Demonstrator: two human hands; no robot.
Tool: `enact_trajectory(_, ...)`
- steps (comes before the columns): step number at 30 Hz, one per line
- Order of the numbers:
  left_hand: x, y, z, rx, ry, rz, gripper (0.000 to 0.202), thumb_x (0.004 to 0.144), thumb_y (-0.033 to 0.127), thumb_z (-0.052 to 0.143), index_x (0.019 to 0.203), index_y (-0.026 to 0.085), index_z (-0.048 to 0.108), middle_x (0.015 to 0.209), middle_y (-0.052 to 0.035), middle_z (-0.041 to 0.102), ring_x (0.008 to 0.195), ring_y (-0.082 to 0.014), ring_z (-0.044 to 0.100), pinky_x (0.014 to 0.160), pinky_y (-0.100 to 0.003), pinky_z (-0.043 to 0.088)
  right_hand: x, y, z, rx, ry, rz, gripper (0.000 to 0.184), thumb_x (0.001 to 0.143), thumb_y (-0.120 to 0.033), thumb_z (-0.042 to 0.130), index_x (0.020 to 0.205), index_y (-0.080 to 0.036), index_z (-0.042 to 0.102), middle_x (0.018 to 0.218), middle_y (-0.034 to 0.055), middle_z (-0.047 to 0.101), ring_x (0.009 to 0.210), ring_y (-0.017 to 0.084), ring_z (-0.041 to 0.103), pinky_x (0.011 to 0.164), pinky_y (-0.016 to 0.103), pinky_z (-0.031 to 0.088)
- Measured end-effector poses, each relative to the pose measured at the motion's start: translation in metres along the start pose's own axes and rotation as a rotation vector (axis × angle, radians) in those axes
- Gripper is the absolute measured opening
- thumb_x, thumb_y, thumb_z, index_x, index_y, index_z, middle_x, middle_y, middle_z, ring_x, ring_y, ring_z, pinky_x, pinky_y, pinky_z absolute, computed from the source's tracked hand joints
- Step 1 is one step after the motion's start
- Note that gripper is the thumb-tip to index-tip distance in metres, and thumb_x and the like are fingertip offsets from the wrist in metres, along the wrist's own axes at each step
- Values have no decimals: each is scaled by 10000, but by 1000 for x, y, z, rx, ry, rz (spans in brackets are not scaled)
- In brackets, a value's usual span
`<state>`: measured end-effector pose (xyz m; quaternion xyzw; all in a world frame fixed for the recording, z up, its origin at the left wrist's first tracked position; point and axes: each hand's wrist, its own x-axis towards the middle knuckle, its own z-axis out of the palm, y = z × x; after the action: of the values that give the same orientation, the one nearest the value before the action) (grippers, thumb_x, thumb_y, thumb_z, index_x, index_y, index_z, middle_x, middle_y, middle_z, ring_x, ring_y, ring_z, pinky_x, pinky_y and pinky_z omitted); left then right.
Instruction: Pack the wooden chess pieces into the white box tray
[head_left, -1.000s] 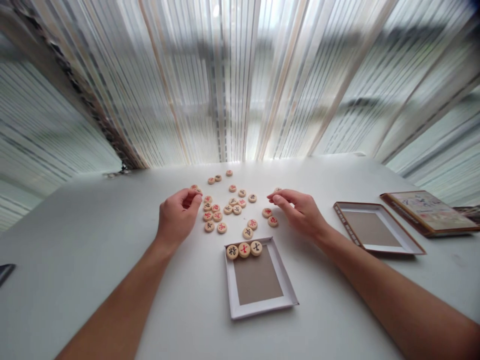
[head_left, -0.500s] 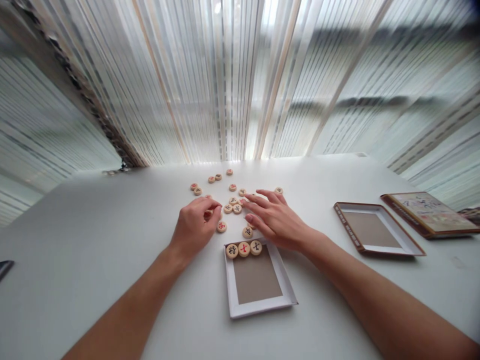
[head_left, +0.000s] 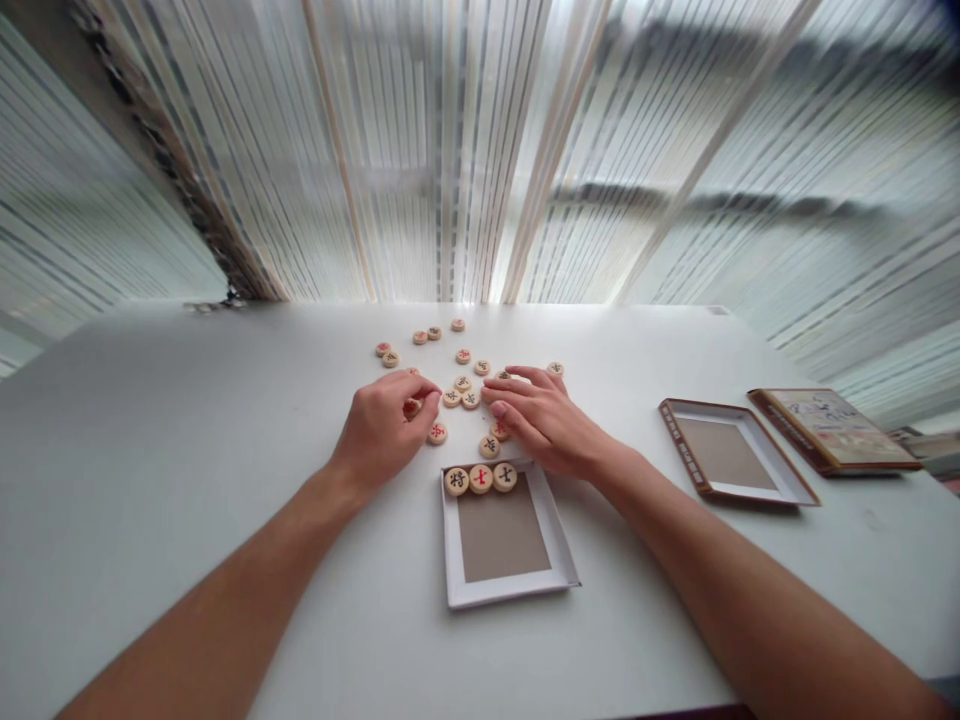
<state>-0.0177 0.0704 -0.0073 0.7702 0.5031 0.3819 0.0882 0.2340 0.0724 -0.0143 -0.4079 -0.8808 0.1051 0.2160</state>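
Several round wooden game discs (head_left: 459,382) with red or black marks lie scattered at the middle of the white table (head_left: 187,420). My left hand (head_left: 384,428) is curled over the left part of the pile, its fingertips pinched on a red-marked disc (head_left: 412,407). My right hand (head_left: 546,419) lies flat, fingers stretched out over the discs on the right side. A shallow white box tray (head_left: 504,590) sits just in front of both hands. Three discs (head_left: 480,479) stand in a row along its far edge.
A brown-rimmed box lid (head_left: 731,455) lies to the right, with a printed board or booklet (head_left: 832,428) beyond it. Striped curtains (head_left: 480,150) hang behind the table's far edge. A few discs (head_left: 431,335) lie apart near that edge.
Both hands moved inward from the pile's outer sides onto its middle. My right hand flattened over the discs. My left hand closed on a disc. The view tilted slightly.
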Motion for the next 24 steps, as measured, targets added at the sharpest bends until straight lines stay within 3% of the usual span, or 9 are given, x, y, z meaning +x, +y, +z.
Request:
enact_trajectory(4,0,0,0,-2,1,-1,218,962,272,610,861,189,785,895,-74,811,881,-241,757,816,-315,575,-6,7,-3,-10,60,-4,321,1108,-309,515,1144,-238,826,1338,78,791,1386,375,559,1144,578,377)
enact_trajectory(7,0,0,1,-12,-4,0,220,963,271,607,859,192,785,892,-70,810,898,-244,763,840,-320,573,-7,14,-2,-17,103,11,199,1037,-264,643,1080,-236,835,1239,98,823,1211,356,655,1043,549,418)
enact_trajectory(13,-1,0,2,-34,-10,-15,222,956,286,609,849,203,786,871,-70,807,959,-270,776,881,-340,576,-4,17,2,-6,165,57,102,960,-207,730,942,-246,823,909,78,845,999,313,688,960,508,414)
enact_trajectory(15,-1,1,2,-47,-8,-20,221,953,292,614,846,207,788,866,-71,808,976,-278,778,886,-344,577,-3,15,0,13,216,67,89,960,-227,725,951,-245,812,883,79,837,986,314,692,957,513,432)
enact_trajectory(19,-2,10,-1,-111,2,-29,219,952,293,628,869,197,806,893,-76,823,960,-271,777,905,-354,585,-8,5,-7,100,350,58,114,966,-292,727,1057,-249,779,1021,77,847,1010,294,727,931,481,533)
enact_trajectory(24,-8,36,-3,-291,-90,-63,242,981,359,658,965,197,837,911,-53,854,822,-208,790,750,-290,617,-21,-18,-12,316,466,21,229,947,-315,791,1165,-258,750,982,51,830,831,229,758,780,398,625)
